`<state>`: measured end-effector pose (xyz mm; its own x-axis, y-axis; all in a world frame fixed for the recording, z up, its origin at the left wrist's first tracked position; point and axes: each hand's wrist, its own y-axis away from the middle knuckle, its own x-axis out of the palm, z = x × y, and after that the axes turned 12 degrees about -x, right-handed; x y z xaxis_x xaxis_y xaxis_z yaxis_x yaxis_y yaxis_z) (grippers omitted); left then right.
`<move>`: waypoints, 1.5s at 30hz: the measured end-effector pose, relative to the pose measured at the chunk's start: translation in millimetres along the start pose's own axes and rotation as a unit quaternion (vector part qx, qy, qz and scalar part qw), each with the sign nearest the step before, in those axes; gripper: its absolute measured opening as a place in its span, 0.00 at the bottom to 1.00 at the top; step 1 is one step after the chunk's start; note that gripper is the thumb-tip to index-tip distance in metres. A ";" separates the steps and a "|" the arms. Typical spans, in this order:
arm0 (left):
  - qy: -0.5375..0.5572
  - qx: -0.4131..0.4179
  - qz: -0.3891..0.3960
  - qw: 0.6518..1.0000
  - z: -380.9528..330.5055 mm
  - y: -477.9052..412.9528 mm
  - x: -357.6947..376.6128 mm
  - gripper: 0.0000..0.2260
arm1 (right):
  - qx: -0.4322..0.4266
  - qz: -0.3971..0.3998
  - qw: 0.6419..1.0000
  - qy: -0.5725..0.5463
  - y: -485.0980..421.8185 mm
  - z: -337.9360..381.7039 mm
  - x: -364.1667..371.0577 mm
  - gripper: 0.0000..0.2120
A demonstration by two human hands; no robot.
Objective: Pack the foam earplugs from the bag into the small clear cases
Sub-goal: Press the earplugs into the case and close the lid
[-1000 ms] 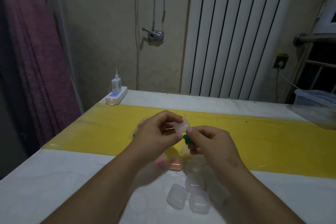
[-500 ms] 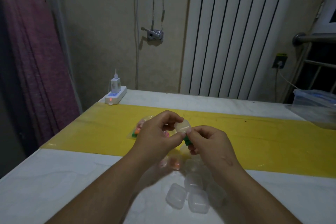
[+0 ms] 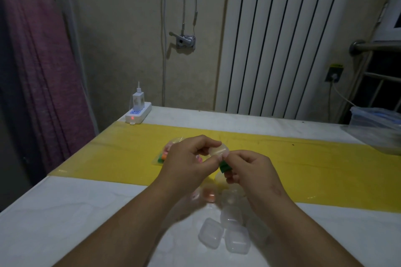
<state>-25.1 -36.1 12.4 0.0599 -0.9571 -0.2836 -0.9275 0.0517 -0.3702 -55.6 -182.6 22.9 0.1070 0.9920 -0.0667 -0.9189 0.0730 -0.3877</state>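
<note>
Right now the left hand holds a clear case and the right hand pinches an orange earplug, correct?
Not quite. The head view shows that the earplug in the right hand is green, not orange. The left hand does hold the clear case.

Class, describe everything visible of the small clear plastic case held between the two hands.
The small clear plastic case is rounded and translucent, raised above the yellow table strip. The left hand pinches it between thumb and fingers; the right hand touches its near edge while holding a green foam earplug just below. Whether its lid is open is unclear.
</note>
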 end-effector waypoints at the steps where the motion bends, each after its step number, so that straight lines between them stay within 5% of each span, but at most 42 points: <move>1: -0.004 0.001 -0.002 1.000 0.3 -0.1 1.4 0.07 | 0.005 -0.008 1.000 -0.003 -0.4 0.0 0.8 0.11; 10: 0.007 0.000 0.069 0.998 -3.9 -0.5 0.7 0.13 | -0.071 0.005 0.993 0.098 -4.2 -3.2 -10.0 0.04; 14: 0.053 -0.054 0.032 0.997 -2.4 -2.3 -1.1 0.13 | -0.004 -0.024 1.000 0.012 -7.0 -4.7 -11.9 0.09; 19: 0.037 -0.022 0.035 0.998 -1.2 -1.3 3.5 0.13 | 0.038 0.041 0.997 -0.050 -4.4 -5.9 -6.6 0.10; 31: -0.038 -0.003 0.018 0.999 2.9 -2.5 2.6 0.05 | 0.015 0.031 0.999 0.014 -5.5 -8.4 -7.6 0.10; 38: 0.140 -0.108 -0.006 0.984 -2.2 -7.5 -2.5 0.05 | 0.036 0.012 0.999 0.029 -4.7 -11.6 -8.4 0.05; 45: 0.077 -0.113 0.000 0.991 3.8 -7.1 -1.6 0.17 | -0.027 0.031 0.979 0.200 -4.7 -11.0 -9.8 0.03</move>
<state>-17.2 -33.8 12.2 0.0195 -0.9902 -0.1385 -0.9873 0.0027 -0.1586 -48.1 -193.9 15.3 0.2028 0.8738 -0.4419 -0.9076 -0.0017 -0.4199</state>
